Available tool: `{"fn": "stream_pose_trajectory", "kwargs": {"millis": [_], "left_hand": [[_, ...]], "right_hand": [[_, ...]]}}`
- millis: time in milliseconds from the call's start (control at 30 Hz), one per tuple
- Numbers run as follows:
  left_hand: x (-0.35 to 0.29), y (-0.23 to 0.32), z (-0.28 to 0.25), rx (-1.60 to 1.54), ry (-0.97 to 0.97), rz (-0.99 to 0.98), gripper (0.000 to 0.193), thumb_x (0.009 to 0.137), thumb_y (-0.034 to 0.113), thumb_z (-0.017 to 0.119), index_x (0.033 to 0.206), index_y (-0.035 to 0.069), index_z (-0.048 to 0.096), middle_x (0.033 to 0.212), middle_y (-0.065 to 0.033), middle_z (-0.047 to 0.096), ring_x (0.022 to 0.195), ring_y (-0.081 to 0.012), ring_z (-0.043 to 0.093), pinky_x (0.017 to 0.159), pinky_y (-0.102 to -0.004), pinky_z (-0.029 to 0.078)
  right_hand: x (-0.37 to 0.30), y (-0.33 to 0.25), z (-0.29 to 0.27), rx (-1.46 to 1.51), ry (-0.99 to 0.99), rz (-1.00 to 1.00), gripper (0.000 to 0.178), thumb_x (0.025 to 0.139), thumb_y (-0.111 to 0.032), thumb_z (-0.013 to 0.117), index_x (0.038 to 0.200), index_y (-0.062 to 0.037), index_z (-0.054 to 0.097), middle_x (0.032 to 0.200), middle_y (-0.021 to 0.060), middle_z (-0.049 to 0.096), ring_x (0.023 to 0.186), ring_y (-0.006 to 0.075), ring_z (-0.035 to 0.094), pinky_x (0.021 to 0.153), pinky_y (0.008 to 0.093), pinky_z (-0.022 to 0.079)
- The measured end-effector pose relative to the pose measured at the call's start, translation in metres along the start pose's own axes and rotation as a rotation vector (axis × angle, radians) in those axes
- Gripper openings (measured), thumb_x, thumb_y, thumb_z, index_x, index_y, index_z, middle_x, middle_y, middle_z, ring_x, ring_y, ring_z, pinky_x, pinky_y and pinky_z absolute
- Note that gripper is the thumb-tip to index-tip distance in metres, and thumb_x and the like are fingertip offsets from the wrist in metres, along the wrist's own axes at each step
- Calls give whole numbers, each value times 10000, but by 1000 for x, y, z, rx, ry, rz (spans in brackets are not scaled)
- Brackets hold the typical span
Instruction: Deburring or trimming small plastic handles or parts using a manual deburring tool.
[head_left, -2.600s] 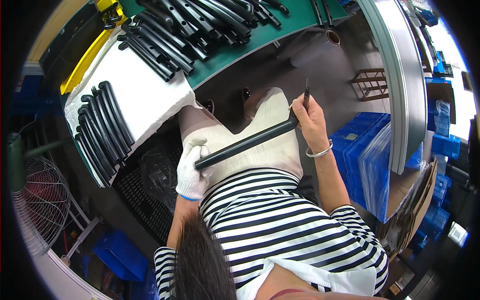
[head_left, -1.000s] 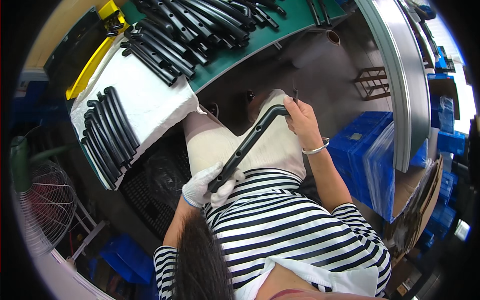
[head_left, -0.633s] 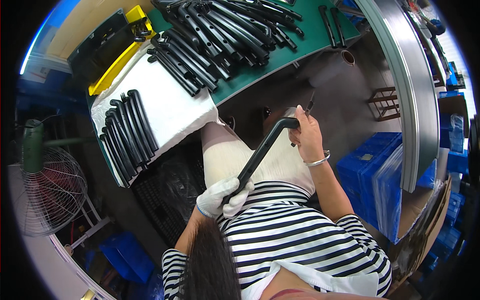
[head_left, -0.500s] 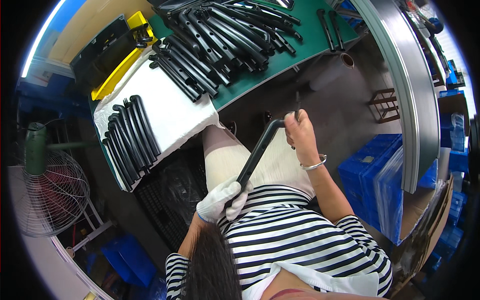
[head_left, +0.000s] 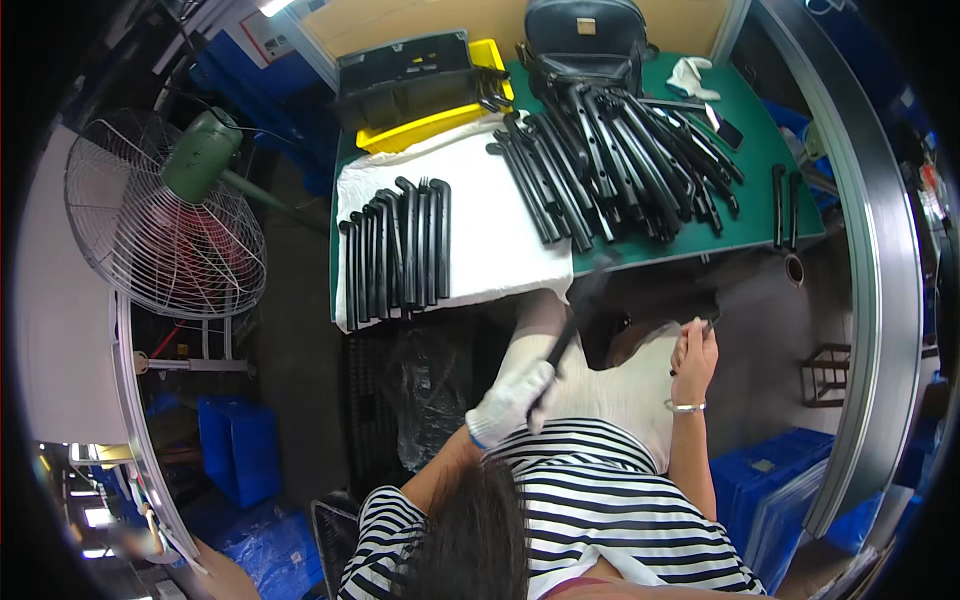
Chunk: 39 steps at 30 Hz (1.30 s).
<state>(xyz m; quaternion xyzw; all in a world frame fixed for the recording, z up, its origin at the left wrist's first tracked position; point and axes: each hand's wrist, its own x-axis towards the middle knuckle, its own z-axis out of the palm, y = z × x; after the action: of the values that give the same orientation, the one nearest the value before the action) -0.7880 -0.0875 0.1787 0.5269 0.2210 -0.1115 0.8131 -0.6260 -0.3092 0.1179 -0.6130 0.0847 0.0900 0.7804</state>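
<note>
My left hand (head_left: 512,406), in a white glove, is closed round the lower end of a black bent tube (head_left: 568,338). The tube slants up over my lap, and its far end is blurred by motion. My bare right hand (head_left: 694,362), a bracelet at its wrist, is apart from the tube to the right. Its fingers are closed round a thin dark tool (head_left: 711,323), whose kind is too blurred to make out. Several similar tubes (head_left: 395,250) lie side by side on a white cloth (head_left: 490,255) ahead to the left.
A pile of black tubes (head_left: 625,160) covers the middle of the green table (head_left: 755,130). Behind are a yellow bin (head_left: 395,135), a black backpack (head_left: 585,45) and a loose glove (head_left: 692,78). A fan (head_left: 165,220) stands left, a metal post (head_left: 885,300) and blue crates (head_left: 750,465) right.
My right hand has moved away from the tube's bent end, to the right, with the thin tool. The tube has swung more upright in my left hand. The view has turned towards the left.
</note>
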Motion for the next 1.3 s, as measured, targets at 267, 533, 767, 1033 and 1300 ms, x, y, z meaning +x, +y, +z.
{"fn": "stream_pose_trajectory", "kwargs": {"millis": [267, 533, 767, 1033, 1300], "left_hand": [[90, 25, -75, 1139, 1064, 195, 418, 926, 429, 531, 1125, 64, 483, 1102, -220, 521, 889, -453, 596, 741, -516, 505], [141, 16, -96, 1578, 1286, 119, 390, 819, 361, 633, 1076, 120, 466, 949, -111, 502, 876, -284, 574, 715, -402, 506], [153, 37, -99, 1651, 1290, 95, 228, 846, 358, 573, 921, 144, 594, 910, -110, 529, 853, -291, 566, 700, -403, 485], [208, 76, -64, 847, 847, 74, 453, 862, 455, 516, 1080, 80, 649, 1075, -177, 662, 1033, -329, 624, 883, -426, 475], [263, 93, -93, 674, 1004, 102, 515, 791, 461, 583, 1090, 43, 610, 1104, -204, 630, 1071, -350, 595, 923, -428, 461]], "right_hand": [[-17, 7, -43, -173, 49, 108, 248, 1000, -236, 494, 798, -92, 497, 529, -94, 339, 395, -7, 264, 353, 195, 192], [-21, 5, -55, -136, 37, 196, 230, 994, -206, 495, 801, -81, 502, 533, -77, 347, 399, 6, 264, 359, 196, 197], [3, -18, -56, -181, 32, 194, 246, 995, -219, 494, 791, -82, 499, 534, -84, 344, 404, 6, 259, 366, 197, 199], [8, -15, -53, -147, 26, 204, 215, 984, -191, 501, 801, -80, 506, 530, -87, 351, 404, 0, 266, 367, 191, 199], [-7, -17, -50, -161, 46, 210, 221, 979, -179, 503, 786, -73, 504, 526, -86, 341, 404, 3, 259, 366, 197, 193]]}}
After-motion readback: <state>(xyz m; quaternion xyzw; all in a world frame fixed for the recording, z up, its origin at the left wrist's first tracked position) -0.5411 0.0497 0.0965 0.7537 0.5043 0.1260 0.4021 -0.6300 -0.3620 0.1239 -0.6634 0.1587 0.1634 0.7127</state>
